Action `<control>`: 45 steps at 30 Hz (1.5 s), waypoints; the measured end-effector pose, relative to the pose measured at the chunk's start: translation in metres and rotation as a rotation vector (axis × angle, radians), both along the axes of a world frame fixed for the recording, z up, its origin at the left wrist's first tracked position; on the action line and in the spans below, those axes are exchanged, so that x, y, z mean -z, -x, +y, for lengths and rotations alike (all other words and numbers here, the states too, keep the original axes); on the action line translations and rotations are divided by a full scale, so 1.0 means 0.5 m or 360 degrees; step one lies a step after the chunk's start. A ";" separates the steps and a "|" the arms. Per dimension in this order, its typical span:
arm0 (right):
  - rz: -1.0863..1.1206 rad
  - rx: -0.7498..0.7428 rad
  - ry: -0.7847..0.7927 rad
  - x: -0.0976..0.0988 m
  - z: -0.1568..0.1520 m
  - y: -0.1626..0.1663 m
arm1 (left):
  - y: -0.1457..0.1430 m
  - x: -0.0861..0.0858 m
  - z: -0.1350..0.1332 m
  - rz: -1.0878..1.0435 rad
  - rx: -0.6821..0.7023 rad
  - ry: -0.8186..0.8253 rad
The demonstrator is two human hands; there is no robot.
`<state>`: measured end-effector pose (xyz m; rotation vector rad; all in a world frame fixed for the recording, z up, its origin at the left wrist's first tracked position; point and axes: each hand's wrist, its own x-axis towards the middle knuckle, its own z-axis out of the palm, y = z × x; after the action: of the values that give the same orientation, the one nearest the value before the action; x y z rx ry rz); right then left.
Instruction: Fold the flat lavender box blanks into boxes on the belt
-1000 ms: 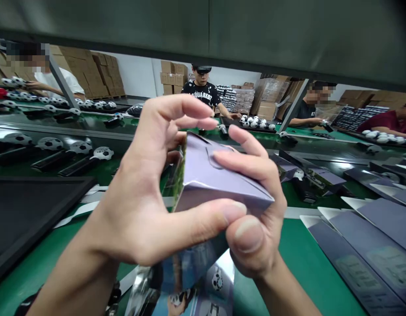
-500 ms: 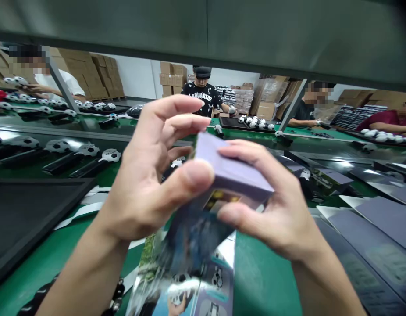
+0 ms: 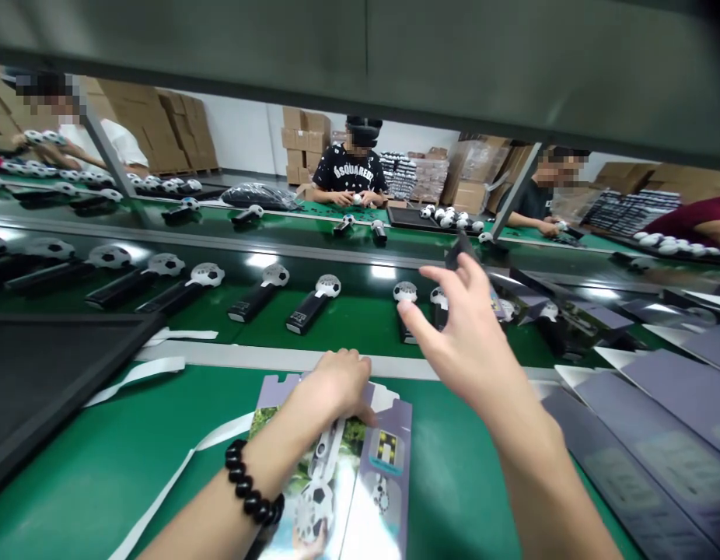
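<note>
My left hand (image 3: pixel 337 381) lies with curled fingers on the far end of a flat printed carton (image 3: pixel 383 459) on the green table, gripping its edge. A black bead bracelet (image 3: pixel 249 486) is on that wrist. My right hand (image 3: pixel 459 327) is stretched forward over the conveyor belt, fingers spread and empty. A small dark box corner (image 3: pixel 456 250) shows just past its fingertips. Folded purple boxes (image 3: pixel 575 315) lie on the belt to the right of that hand.
Black handles with football-patterned heads (image 3: pixel 313 299) lie in a row on the belt. A black tray (image 3: pixel 45 365) sits at my left, and a fan of flat purple cartons (image 3: pixel 657 420) at my right. Other people (image 3: pixel 351 167) work across the line, with cardboard boxes behind them.
Both hands held a folded purple box close to the camera. Now the box is gone from them, my right hand reaches out empty over the belt, and my left has dropped onto the flat carton.
</note>
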<state>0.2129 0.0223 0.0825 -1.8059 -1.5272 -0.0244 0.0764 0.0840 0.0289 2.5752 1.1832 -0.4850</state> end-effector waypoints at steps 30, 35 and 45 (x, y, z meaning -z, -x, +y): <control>0.0750 -0.0542 0.0366 0.049 0.029 0.016 | 0.078 -0.076 0.058 -0.1266 -0.0217 -0.0253; 0.0918 -0.0345 -0.0292 0.002 0.003 0.003 | 0.073 -0.094 0.032 -0.1385 -0.0203 -0.0314; 0.1336 -0.0789 -0.0506 -0.034 -0.041 0.026 | 0.112 -0.171 -0.005 -0.1959 -0.0177 -0.0757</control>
<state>0.1997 0.0018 0.0996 -0.9439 -1.2014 0.6160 0.0204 0.0813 0.1145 2.3095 0.9436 1.3568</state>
